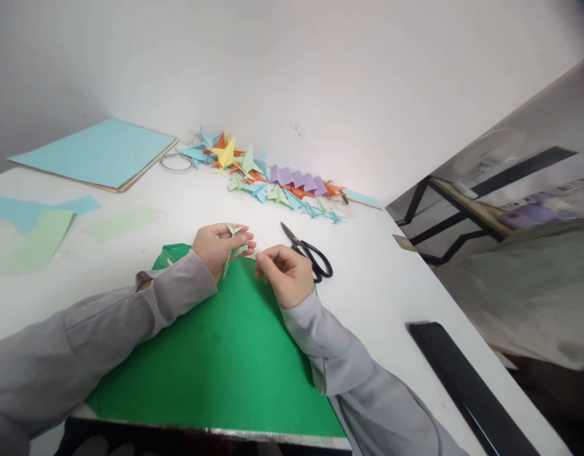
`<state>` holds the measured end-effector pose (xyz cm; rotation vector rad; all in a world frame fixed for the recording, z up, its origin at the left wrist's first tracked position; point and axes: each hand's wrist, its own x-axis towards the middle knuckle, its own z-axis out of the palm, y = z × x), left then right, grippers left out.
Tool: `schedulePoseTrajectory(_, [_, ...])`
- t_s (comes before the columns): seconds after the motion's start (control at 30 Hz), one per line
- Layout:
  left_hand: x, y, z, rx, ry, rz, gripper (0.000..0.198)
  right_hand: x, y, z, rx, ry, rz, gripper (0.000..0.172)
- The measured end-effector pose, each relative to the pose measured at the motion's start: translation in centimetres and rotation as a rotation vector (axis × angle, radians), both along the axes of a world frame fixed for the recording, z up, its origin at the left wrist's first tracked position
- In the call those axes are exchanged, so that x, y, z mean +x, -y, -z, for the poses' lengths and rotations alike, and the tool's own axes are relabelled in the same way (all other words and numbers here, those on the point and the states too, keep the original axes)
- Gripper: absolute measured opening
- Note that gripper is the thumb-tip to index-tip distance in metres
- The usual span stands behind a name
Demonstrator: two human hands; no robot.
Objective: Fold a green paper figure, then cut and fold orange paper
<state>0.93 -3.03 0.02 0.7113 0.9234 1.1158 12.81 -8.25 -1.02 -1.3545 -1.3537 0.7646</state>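
Observation:
Over the far end of a green sheet (216,361), my left hand (220,247) holds a small pale green folded paper piece (235,251) between thumb and fingers. Just to its right, my right hand (287,272) is closed with thumb and forefinger pinched together. Whatever may be between those fingertips is too small to make out. A gap separates the two hands. Black-handled scissors (311,253) lie beyond my right hand, blades pointing away to the left, with part of one handle hidden behind that hand.
Folded paper pieces (225,155) in several colours lie along the wall. A stack of coloured paper (97,152) and a tape roll (177,163) sit at the back left. Loose blue and green scraps (40,237) lie at left. A long black object (467,386) rests near the right edge.

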Motion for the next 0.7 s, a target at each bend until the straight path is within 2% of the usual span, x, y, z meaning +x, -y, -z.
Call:
schedulePoseTrajectory(0.13, [0.4, 0.1, 0.1, 0.019, 0.014, -0.06, 0.008, -0.7, 0.0, 0.4, -0.086, 0.045, -0.135, 0.021])
schedulePoseTrajectory(0.37, [0.9, 0.8, -0.1, 0.022, 0.014, -0.136, 0.01, -1.6, 0.2, 0.8, -0.013, 0.347, -0.177, 0.013])
schedulePoseTrajectory(0.5, [1.0, 0.9, -0.2, 0.05, 0.045, -0.087, 0.014, -1.1, -0.2, 0.9, -0.005, 0.302, -0.123, 0.008])
schedulePoseTrajectory(0.6, [0.9, 0.9, -0.1, 0.089, 0.047, -0.026, 0.018, -0.6, -0.6, 1.0, -0.003, 0.186, -0.042, 0.013])
schedulePoseTrajectory(0.7, [0.7, 0.9, 0.0, 0.098, 0.025, 0.019, 0.021, -0.3, -0.8, 1.2, 0.036, 0.159, 0.017, 0.018])
